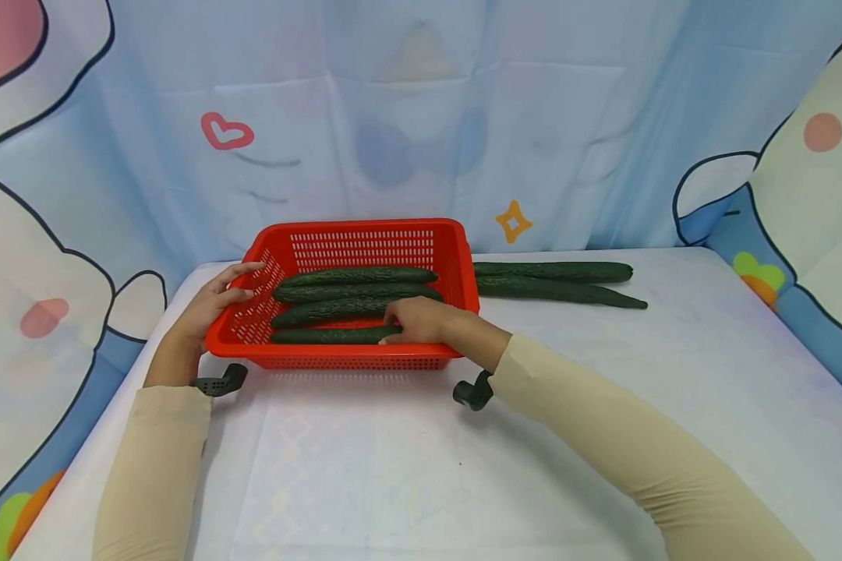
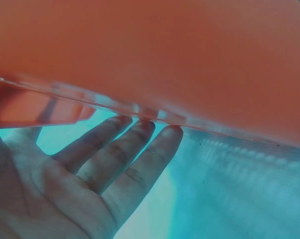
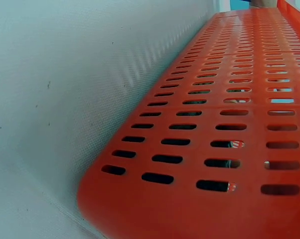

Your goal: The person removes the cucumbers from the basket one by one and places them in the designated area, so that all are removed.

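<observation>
Left hand [image 1: 214, 304] fingers straight, steadying red basket [image 1: 365, 360] left rim; right hand [image 1: 421, 321] grasping nearest cucumber [image 1: 323, 336] inside.

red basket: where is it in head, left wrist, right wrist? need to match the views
Head: red basket sits centre, on the white table, four cucumbers inside; left hand on its left rim, right hand reaching in.
Left wrist: blurred red wall fills the top half, straight fingers against its lower edge.
Right wrist: slotted red wall fills the right and bottom, seen from outside.
Shared landmark: the basket's red plastic wall; its slots show in the head and right wrist views.
</observation>
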A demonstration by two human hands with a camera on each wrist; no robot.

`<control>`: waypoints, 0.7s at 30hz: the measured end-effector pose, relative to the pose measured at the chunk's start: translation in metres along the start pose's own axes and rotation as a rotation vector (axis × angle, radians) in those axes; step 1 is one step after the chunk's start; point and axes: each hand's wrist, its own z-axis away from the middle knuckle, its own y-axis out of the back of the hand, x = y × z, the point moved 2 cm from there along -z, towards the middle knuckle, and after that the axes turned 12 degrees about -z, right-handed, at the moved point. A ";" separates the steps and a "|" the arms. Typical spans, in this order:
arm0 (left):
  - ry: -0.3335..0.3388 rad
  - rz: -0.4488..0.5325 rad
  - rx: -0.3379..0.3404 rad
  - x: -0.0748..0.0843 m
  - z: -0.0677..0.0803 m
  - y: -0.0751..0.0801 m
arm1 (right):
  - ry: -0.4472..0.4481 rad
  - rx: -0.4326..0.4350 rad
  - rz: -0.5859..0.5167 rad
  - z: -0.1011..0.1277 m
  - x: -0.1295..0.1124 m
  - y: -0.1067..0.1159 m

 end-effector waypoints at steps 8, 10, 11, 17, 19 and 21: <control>-0.002 0.007 -0.006 0.000 0.000 0.000 | 0.057 0.047 0.021 0.000 -0.001 0.002; 0.001 0.003 0.000 0.000 0.000 0.000 | 0.069 0.063 0.024 0.000 -0.002 0.003; 0.003 0.004 0.003 0.000 0.000 0.000 | 0.073 0.069 0.027 0.000 -0.002 0.003; 0.002 -0.004 0.005 0.001 0.001 0.000 | 0.094 0.108 0.046 0.002 -0.003 0.005; 0.002 -0.005 0.005 0.002 0.001 -0.001 | 0.102 0.124 0.053 0.003 -0.004 0.005; 0.003 -0.007 0.008 0.002 0.001 -0.001 | 0.107 0.144 0.060 0.004 -0.004 0.006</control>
